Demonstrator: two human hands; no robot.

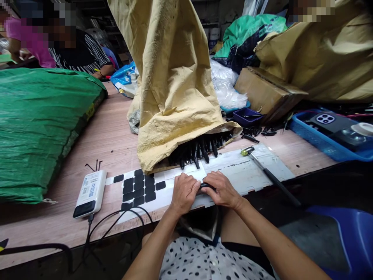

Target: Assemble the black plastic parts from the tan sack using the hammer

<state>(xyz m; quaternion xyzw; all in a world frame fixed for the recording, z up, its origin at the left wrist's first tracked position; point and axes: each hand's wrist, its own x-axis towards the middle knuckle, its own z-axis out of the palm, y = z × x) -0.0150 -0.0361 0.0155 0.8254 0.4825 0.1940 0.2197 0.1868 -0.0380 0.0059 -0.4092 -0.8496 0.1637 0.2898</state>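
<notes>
At the table's front edge, my left hand (185,191) and my right hand (220,188) are closed on a short black rod-like piece (206,186), one hand at each end. My fingers cover most of it, so its exact kind is hidden. Just beyond my hands, a tan sack (177,89) lies with its mouth towards me, and many black pen-shaped pieces (201,149) stick out of it. To the right, a small hammer (266,173) with a yellow-green face rests across a pale board (247,173), its handle hanging past the edge.
A white power bank (91,192) with black cables and a sheet of black square stickers (139,188) lie left. Beyond are a green sack (43,128) and a co-worker's arm (105,71). A blue tray (335,144) holding a phone, a cardboard box (265,93) and a blue stool (349,233) are right.
</notes>
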